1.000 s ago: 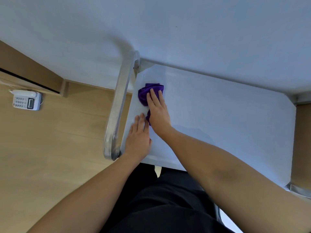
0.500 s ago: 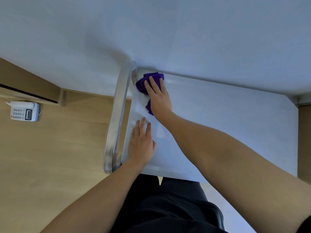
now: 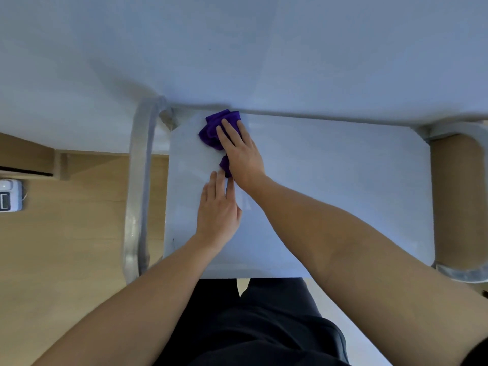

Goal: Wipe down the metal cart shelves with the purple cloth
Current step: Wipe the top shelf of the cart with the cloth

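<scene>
The purple cloth (image 3: pixel 215 129) is pressed into the far left corner of the shelf (image 3: pixel 330 180) under straight fingers of the right hand (image 3: pixel 243 154). The left hand (image 3: pixel 217 210) is laid flat, fingers released, likely steadying the cart (image 3: pixel 140 180).

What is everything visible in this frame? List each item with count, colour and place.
purple cloth: 1, purple, bunched near the shelf's far left corner, under the right hand
cart shelf: 1, pale grey metal, centre, against the wall
tubular rails: 2, silver, one at each end of the shelf
wall: 1, white, top
floor: 1, light wood, either side of the cart
telephone: 1, white, on the floor, cut by the left edge
trousers: 1, black, bottom centre
left hand: 1, flat on the shelf, fingers straight
right hand: 1, fingers straight, pressing the cloth
</scene>
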### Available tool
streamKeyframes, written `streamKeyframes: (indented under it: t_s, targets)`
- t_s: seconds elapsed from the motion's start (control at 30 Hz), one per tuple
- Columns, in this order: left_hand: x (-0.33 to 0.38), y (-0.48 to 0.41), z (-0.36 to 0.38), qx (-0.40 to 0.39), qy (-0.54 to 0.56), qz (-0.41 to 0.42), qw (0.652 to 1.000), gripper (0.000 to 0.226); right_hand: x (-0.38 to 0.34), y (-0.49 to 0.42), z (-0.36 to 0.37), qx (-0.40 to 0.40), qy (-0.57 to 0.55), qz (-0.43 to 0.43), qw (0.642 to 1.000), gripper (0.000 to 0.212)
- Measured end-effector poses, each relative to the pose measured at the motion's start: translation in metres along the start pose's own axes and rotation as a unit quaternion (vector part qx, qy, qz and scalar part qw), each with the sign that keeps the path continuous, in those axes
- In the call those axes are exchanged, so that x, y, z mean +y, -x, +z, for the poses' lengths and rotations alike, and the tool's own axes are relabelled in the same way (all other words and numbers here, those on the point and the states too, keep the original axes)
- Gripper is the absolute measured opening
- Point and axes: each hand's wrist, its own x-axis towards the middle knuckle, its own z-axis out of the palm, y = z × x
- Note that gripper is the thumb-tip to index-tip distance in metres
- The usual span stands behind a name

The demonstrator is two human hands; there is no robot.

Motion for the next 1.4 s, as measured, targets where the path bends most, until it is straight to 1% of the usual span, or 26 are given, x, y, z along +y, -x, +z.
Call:
streamKeyframes:
  t_s: [0.27, 0.37, 0.63, 0.7, 0.77, 0.83, 0.9, 0.97, 1.07, 1.1, 1.13, 1.17, 1.23, 1.3, 1.33, 1.4]
  targets:
    - [0.078, -0.024, 0.013, -0.013, 0.001, 0.050, 0.999, 0.064, 0.092, 0.039, -0.026, 0.020, -0.009, 0.060, 0.998, 0.079]
    - [0.114, -0.033, 0.023, -0.024, -0.013, 0.069, 0.997, 0.061, 0.138, 0.057, -0.036, 0.029, -0.009, 0.084, 0.996, 0.079]
    - [0.228, -0.057, 0.050, -0.042, -0.016, 0.106, 0.993, 0.058, 0.279, 0.119, -0.073, 0.065, -0.012, 0.171, 0.983, 0.071]
    - [0.252, -0.061, 0.055, -0.048, -0.017, 0.097, 0.994, 0.058, 0.314, 0.139, -0.082, 0.069, -0.011, 0.206, 0.976, 0.068]
    - [0.272, -0.064, 0.058, -0.050, -0.019, 0.069, 0.996, 0.058, 0.346, 0.159, -0.091, 0.071, -0.007, 0.238, 0.969, 0.068]
    - [0.284, -0.067, 0.061, -0.043, -0.029, 0.073, 0.996, 0.059, 0.372, 0.174, -0.099, 0.055, 0.007, 0.267, 0.962, 0.069]
    - [0.291, -0.069, 0.065, -0.035, -0.036, 0.098, 0.994, 0.058, 0.385, 0.182, -0.103, 0.054, 0.022, 0.275, 0.960, 0.071]
    - [0.296, -0.070, 0.066, -0.038, -0.040, 0.106, 0.993, 0.057, 0.387, 0.183, -0.102, 0.072, 0.025, 0.275, 0.958, 0.071]
    - [0.300, -0.072, 0.066, -0.056, -0.043, 0.104, 0.992, 0.059, 0.374, 0.172, -0.100, 0.102, -0.012, 0.335, 0.937, 0.072]
    - [0.300, -0.072, 0.067, -0.060, -0.047, 0.103, 0.992, 0.060, 0.367, 0.168, -0.098, 0.101, -0.022, 0.351, 0.931, 0.075]
    - [0.300, -0.073, 0.067, -0.063, -0.050, 0.100, 0.992, 0.061, 0.358, 0.163, -0.097, 0.098, -0.018, 0.350, 0.931, 0.079]
    - [0.299, -0.073, 0.067, -0.064, -0.052, 0.098, 0.992, 0.061, 0.348, 0.160, -0.093, 0.099, -0.011, 0.325, 0.941, 0.084]
    - [0.301, -0.073, 0.068, -0.064, -0.055, 0.094, 0.992, 0.063, 0.330, 0.159, -0.084, 0.096, -0.023, 0.232, 0.968, 0.089]
    - [0.302, -0.072, 0.068, -0.071, -0.060, 0.093, 0.991, 0.064, 0.327, 0.161, -0.078, 0.081, -0.046, 0.161, 0.982, 0.091]
    - [0.302, -0.071, 0.068, -0.071, -0.059, 0.092, 0.992, 0.064, 0.332, 0.162, -0.080, 0.075, -0.056, 0.139, 0.986, 0.091]
    - [0.303, -0.072, 0.067, -0.067, -0.052, 0.089, 0.992, 0.063, 0.352, 0.166, -0.086, 0.079, -0.057, 0.111, 0.989, 0.084]
